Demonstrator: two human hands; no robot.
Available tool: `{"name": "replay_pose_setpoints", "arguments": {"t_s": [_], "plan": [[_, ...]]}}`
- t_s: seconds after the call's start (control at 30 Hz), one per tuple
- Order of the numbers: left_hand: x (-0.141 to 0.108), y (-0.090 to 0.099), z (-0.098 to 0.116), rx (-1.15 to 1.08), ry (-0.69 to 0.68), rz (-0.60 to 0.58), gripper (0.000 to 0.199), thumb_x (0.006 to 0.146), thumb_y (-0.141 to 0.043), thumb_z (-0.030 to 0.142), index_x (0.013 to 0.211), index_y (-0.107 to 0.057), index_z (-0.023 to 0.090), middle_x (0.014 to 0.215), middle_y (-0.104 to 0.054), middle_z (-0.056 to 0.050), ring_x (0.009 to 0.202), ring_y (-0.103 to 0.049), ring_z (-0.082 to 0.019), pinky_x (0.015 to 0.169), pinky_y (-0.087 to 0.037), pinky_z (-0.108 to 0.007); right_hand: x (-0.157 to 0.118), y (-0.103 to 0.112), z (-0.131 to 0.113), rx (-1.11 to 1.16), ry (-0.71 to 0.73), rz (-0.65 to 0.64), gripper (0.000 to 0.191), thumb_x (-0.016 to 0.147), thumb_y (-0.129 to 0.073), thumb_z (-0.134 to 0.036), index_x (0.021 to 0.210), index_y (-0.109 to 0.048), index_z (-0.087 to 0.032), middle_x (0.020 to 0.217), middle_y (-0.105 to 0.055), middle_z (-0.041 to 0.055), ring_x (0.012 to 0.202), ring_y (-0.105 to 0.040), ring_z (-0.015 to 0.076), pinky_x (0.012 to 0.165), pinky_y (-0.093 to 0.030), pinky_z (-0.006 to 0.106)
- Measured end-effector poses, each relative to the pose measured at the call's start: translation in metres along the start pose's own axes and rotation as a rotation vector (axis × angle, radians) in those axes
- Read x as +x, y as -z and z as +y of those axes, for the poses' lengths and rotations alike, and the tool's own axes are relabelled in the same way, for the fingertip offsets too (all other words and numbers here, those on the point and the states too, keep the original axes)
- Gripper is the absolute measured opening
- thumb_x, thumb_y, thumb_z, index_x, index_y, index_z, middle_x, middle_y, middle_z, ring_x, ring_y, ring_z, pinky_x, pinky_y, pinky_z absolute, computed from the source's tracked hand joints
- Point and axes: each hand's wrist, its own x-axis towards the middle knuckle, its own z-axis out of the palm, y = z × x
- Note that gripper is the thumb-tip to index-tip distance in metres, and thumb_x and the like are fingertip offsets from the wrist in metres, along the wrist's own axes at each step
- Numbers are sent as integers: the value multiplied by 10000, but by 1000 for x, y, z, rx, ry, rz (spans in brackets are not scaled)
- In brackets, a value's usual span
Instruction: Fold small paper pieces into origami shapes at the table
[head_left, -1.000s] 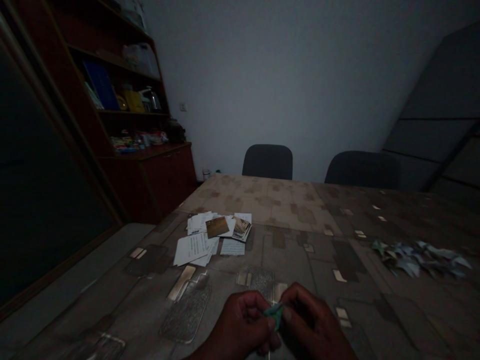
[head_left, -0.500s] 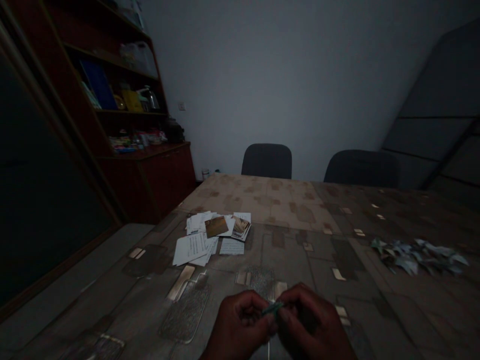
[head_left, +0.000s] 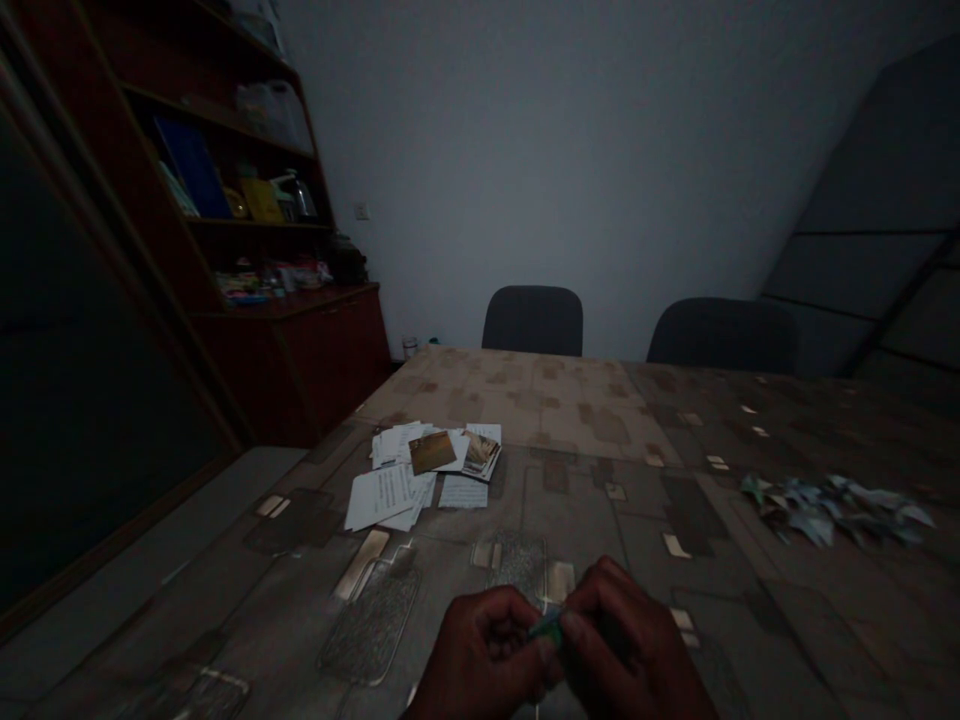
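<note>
Being pinched from 2 sides, a small green piece [head_left: 546, 622], perhaps paper, is clamped in the fingertips of the left hand [head_left: 480, 645] and the right hand [head_left: 634, 645], close together, probably so that its 2 ends are steadied. Beyond the left hand, printed cards [head_left: 380, 497] are spread loosely on the patterned table [head_left: 570, 525], perhaps kept out of the fingers' way. Right of the right hand, farther off, crumpled pieces [head_left: 814, 518] are clustered, seemingly grouped by kind.

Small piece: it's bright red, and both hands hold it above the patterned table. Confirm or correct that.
Wrong colour: in the head view the small piece is green. The left hand and right hand do hold it above the patterned table.
</note>
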Motion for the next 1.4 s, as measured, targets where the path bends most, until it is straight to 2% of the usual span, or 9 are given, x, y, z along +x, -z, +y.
{"name": "replay_pose_setpoints", "arguments": {"t_s": [0.17,0.33,0.6,0.8,0.9,1.0,1.1,1.27,1.4], "plan": [[-1,2,4,-123,39,-50,443,630,-837,521,661,-609,142,603,-696,-44,473,-565,-108,525,-435,-225,2,0,3,183,-128,-100,371,939,-488,-498,714,-556,-211,672,-523,-14,638,-529,167,582,-393,259],[4,5,-8,-145,35,-64,489,614,-826,576,678,-608,143,607,-709,-57,454,-569,-106,511,-436,-224,4,-1,7,384,-249,-145,469,953,-419,-577,709,-555,-201,645,-559,-3,637,-543,170,613,-416,270],[14,3,-31,-150,20,-69,557,553,-824,634,634,-531,167,519,-675,-34,375,-499,-77,438,-401,-199,2,-4,8,244,-216,-127,399,894,-533,-548,702,-557,-199,651,-516,-17,621,-491,157,560,-367,247],[9,4,-19,-140,38,-115,563,561,-817,645,673,-569,152,607,-708,-62,415,-541,-87,457,-395,-202,3,-4,9,432,-349,-164,504,907,-463,-633,643,-498,-205,585,-479,-30,566,-465,144,552,-368,250],[5,4,-10,-127,66,-126,512,608,-815,599,693,-577,153,629,-708,-55,449,-560,-97,490,-400,-211,5,-1,7,343,-300,-170,494,951,-399,-581,652,-517,-205,619,-527,-8,610,-521,162,597,-400,264],[3,4,-5,-100,86,-129,437,653,-809,529,702,-589,155,620,-695,-37,476,-570,-109,522,-408,-223,5,1,6,206,-205,-188,361,895,-507,-532,755,-581,-207,663,-550,-10,653,-549,179,624,-404,270],[4,4,-10,-75,97,-127,434,649,-804,528,702,-582,159,600,-677,-20,478,-564,-111,524,-406,-222,3,-1,9,129,-194,-184,293,847,-584,-473,726,-581,-207,627,-515,-30,604,-505,162,586,-365,260],[10,3,-18,-14,79,-155,565,614,-735,695,669,-545,166,522,-618,3,401,-492,-90,447,-367,-201,1,-7,17,337,-347,-125,422,854,-547,-596,709,-530,-200,615,-489,-31,604,-467,159,566,-339,257],[10,3,-16,-25,86,-191,599,590,-736,717,708,-560,157,553,-641,-15,415,-514,-93,451,-379,-201,7,-9,21,429,-412,-122,528,782,-589,-704,667,-500,-197,592,-438,-47,575,-410,138,547,-310,249]]}}
